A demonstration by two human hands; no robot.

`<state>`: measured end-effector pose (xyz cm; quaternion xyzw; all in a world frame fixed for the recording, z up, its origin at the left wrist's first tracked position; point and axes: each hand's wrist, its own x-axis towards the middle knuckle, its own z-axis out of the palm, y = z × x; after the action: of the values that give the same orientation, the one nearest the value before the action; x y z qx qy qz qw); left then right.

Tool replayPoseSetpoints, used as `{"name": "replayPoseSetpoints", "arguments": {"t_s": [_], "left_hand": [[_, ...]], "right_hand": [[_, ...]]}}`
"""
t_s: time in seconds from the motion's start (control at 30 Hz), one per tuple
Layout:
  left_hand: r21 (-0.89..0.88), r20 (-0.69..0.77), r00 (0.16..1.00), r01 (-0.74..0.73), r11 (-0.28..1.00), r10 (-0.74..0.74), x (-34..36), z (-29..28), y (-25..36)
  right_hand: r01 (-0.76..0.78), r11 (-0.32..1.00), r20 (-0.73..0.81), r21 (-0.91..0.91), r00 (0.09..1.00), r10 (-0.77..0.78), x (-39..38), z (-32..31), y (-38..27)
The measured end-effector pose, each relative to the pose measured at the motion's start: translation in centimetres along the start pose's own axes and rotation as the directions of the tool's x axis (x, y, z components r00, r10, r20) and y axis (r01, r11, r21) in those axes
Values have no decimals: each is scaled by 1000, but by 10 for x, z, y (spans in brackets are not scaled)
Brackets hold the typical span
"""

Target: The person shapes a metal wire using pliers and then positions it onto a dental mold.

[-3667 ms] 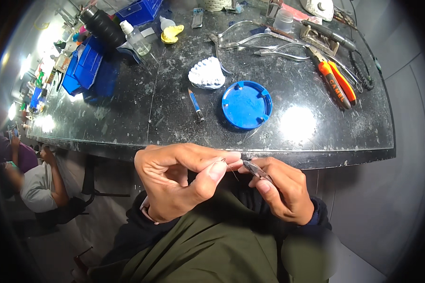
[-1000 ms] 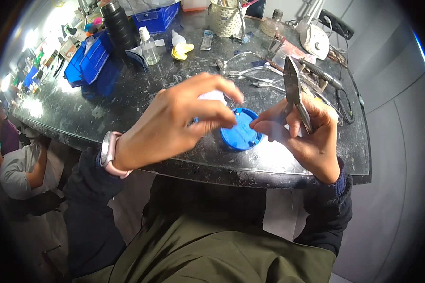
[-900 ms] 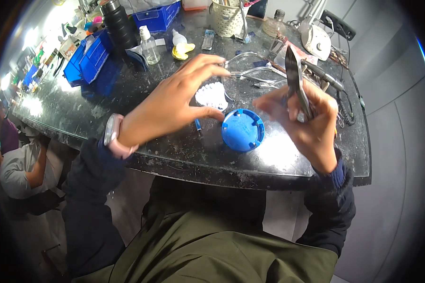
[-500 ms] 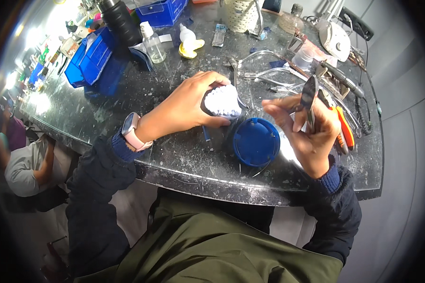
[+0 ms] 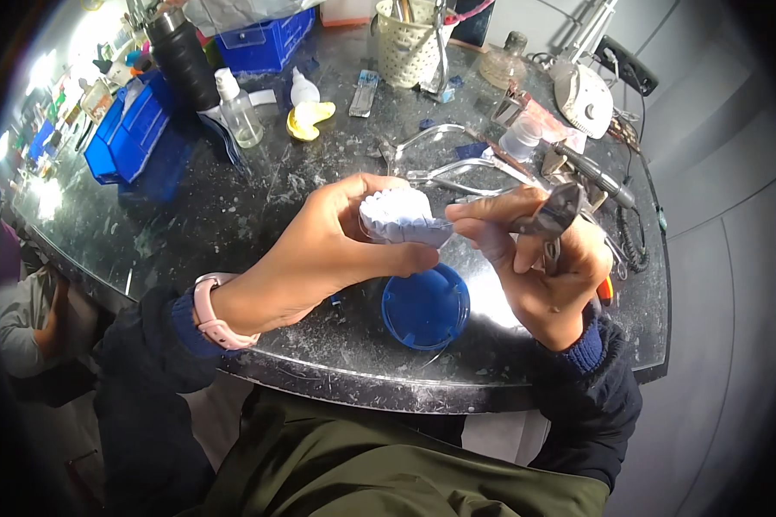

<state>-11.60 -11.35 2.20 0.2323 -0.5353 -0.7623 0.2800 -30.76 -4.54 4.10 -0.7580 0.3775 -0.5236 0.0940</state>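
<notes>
A white plaster dental model [image 5: 397, 215] with a row of teeth is gripped in my left hand [image 5: 310, 258], thumb along its near side and fingers round the far side. My right hand [image 5: 556, 276] is closed on a dark, shiny metal tool [image 5: 553, 215], perhaps pliers, tucked against its palm. Its thumb and forefinger come together close to the model's right edge; whether anything thin is pinched there I cannot tell. Just below the model lies a round blue plastic dish [image 5: 424, 314], partly covered by my left thumb.
Metal pliers [image 5: 457, 181] lie beyond my hands. A handpiece [image 5: 595, 177] with a coiled cord is at the right, near an orange-handled tool [image 5: 606, 291]. Farther back stand a cream perforated basket [image 5: 401, 52], a spray bottle [image 5: 240, 112] and blue bins [image 5: 125, 133].
My left hand has tilted the model and brought it nearer. My right thumb and forefinger have moved in close to it. The view has shifted, so the bench appears farther left.
</notes>
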Motion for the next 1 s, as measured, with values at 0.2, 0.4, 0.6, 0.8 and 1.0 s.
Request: {"name": "replayPoseSetpoints", "arguments": {"t_s": [0.2,0.4,0.6,0.8,1.0], "left_hand": [[-68,-25,999,22,997,-24,-1,-6,-12],[-90,-37,998,-54,994,51,-1,-3,-20],[-17,3,998,-68,998,68,-2,-5,-22],[-36,16,998,-52,998,52,-3,-5,-22],[-87,42,998,-39,995,42,-3,-6,-23]], "right_hand": [[-156,973,-58,172,984,169,-9,7,6],[-174,974,-15,142,984,178,-12,11,8],[-165,976,-23,143,985,170,-13,12,8],[-201,969,3,140,979,203,-13,9,5],[-177,955,17,236,984,178,-12,8,6]]}}
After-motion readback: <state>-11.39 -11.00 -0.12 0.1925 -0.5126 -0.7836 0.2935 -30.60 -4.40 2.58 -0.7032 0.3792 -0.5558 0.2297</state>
